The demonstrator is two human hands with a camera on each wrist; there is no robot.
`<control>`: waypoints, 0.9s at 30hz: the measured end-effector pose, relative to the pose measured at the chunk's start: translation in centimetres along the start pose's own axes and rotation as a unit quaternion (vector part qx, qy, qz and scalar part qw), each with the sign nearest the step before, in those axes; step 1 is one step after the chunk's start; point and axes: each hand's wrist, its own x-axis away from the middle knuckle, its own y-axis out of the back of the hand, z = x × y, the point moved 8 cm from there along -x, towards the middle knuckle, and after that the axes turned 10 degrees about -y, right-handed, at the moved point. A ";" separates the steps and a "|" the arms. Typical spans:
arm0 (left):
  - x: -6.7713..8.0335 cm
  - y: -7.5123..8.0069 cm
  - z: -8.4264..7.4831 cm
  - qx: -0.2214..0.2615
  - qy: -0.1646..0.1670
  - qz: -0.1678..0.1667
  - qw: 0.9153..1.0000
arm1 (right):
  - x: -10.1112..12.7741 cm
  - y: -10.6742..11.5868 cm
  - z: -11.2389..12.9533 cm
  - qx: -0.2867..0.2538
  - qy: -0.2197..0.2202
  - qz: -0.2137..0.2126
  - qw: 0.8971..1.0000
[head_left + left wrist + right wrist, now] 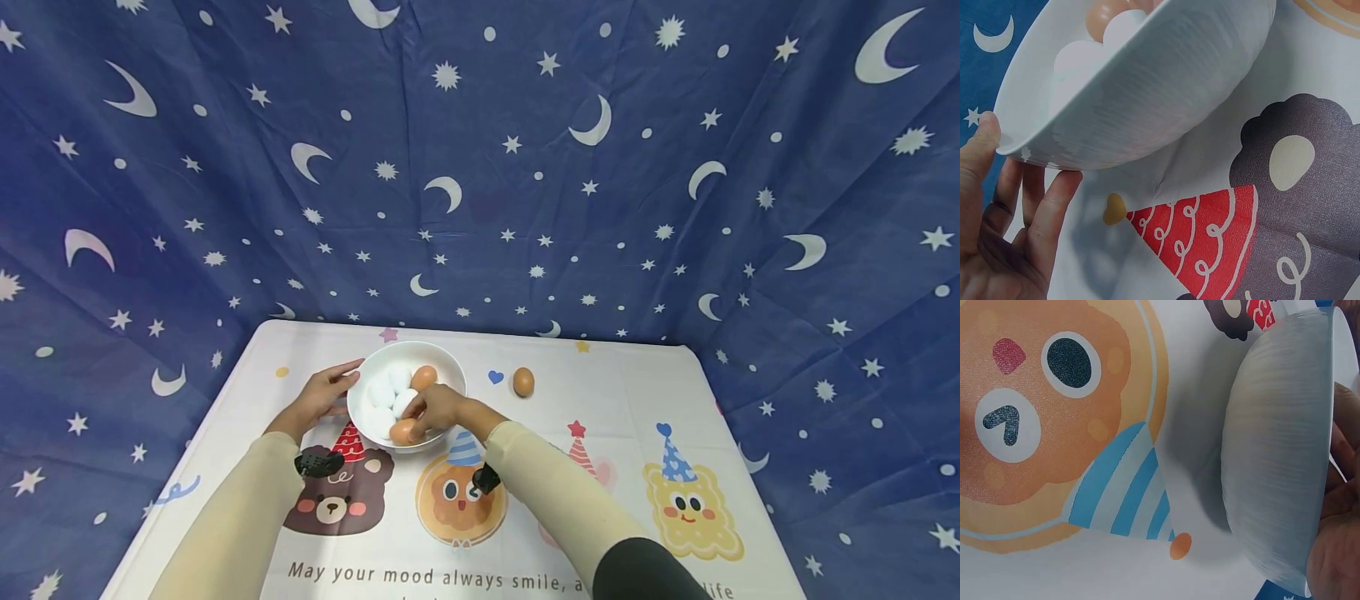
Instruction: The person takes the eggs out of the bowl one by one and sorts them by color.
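Note:
A white bowl point(358, 414) holds several white eggs point(382, 393) and two visible brown eggs, one at the far side point(423, 377) and one at the near side point(402, 432). My left hand point(321, 398) holds the bowl's left rim; in the left wrist view the thumb lies at the rim and the fingers rest against the outer wall. Reaching over the right rim, my right hand point(441, 408) has its curled fingers and thumb at the near brown egg. In the right wrist view the bowl wall hides most of the fingers and what they touch.
A single brown egg point(523, 382) lies on the tablecloth point(615, 400) to the right of the bowl. The white cloth carries printed cartoon figures and lettering. Behind the table hangs a dark blue curtain point(480, 225) with moons and stars.

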 end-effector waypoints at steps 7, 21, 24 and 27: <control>0.1 0.0 -0.1 0.004 0.004 0.003 1.000 | 0.0 0.4 -0.3 -0.063 0.009 0.002 0.998; 0.0 0.1 0.0 0.000 0.003 0.004 1.000 | 0.3 1.4 -0.4 -0.185 0.032 -0.004 0.982; 0.0 0.2 -0.1 -0.002 0.003 0.001 1.000 | 0.2 1.3 -0.5 -0.195 0.029 0.006 0.980; 0.0 0.2 -0.2 -0.002 0.002 0.000 1.000 | 0.1 1.3 -0.7 -0.210 0.019 0.005 0.978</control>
